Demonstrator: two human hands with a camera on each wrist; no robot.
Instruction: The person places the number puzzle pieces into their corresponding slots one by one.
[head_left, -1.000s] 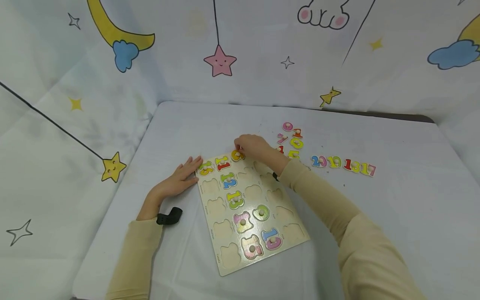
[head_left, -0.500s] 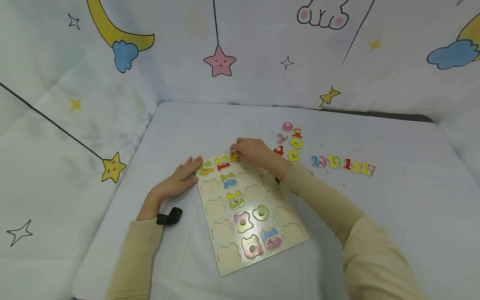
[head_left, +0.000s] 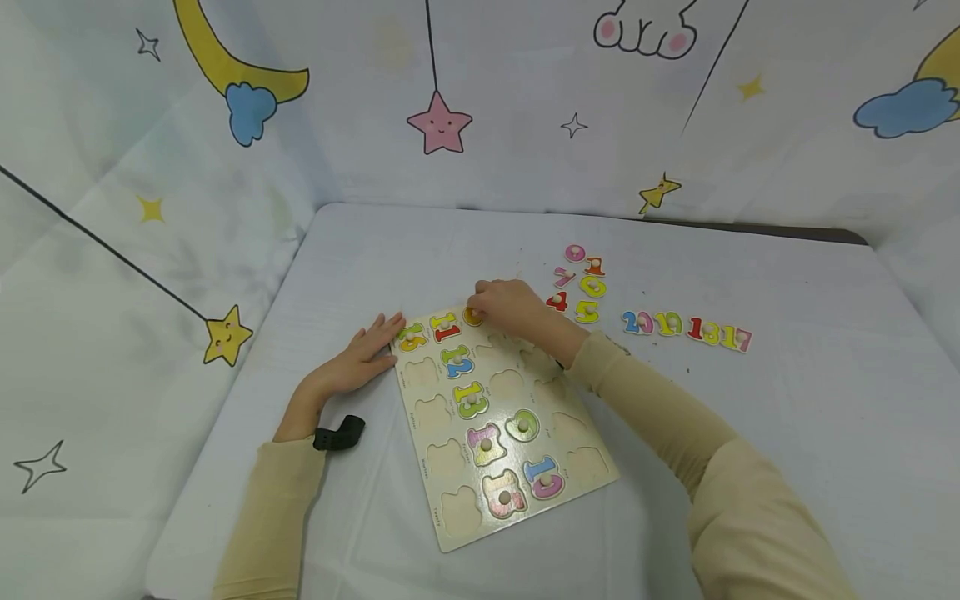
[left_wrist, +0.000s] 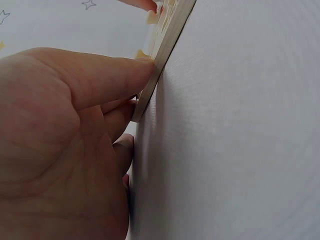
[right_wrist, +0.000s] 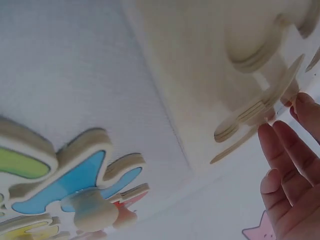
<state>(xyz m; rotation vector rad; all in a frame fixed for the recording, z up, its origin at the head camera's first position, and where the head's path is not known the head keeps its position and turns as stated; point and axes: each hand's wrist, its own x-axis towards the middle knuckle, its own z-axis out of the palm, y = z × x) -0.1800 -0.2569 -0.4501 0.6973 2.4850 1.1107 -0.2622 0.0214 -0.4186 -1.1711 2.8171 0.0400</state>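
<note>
A wooden number puzzle board (head_left: pixel 506 387) lies tilted on the white table, some recesses filled with coloured, knobbed number pieces. At its far edge, my right hand (head_left: pixel 510 308) pinches a yellow-orange number puzzle piece (head_left: pixel 472 317), most of it hidden by the fingers. The right wrist view shows those fingertips (right_wrist: pixel 267 132) beside the far edge of the board. My left hand (head_left: pixel 356 358) lies at the far left corner with its fingers extended. In the left wrist view, its thumb (left_wrist: pixel 117 80) touches the board's edge (left_wrist: pixel 162 55). Close to that corner sit the 15 piece (head_left: pixel 412 337) and 11 piece (head_left: pixel 445 327).
Several loose number pieces, among them a red 4 (head_left: pixel 557 301) and a yellow 5 (head_left: pixel 587 312), lie right of the board's far end. Farther right is a row with a 20 (head_left: pixel 638 322) and a 19 (head_left: pixel 669 324). A printed cloth backdrop (head_left: pixel 510 167) stands behind the table.
My right hand has shifted slightly toward me at the board's far edge, nudging left and then back right with the yellow-orange piece. The red 4 has come into view. The left hand stays still.
</note>
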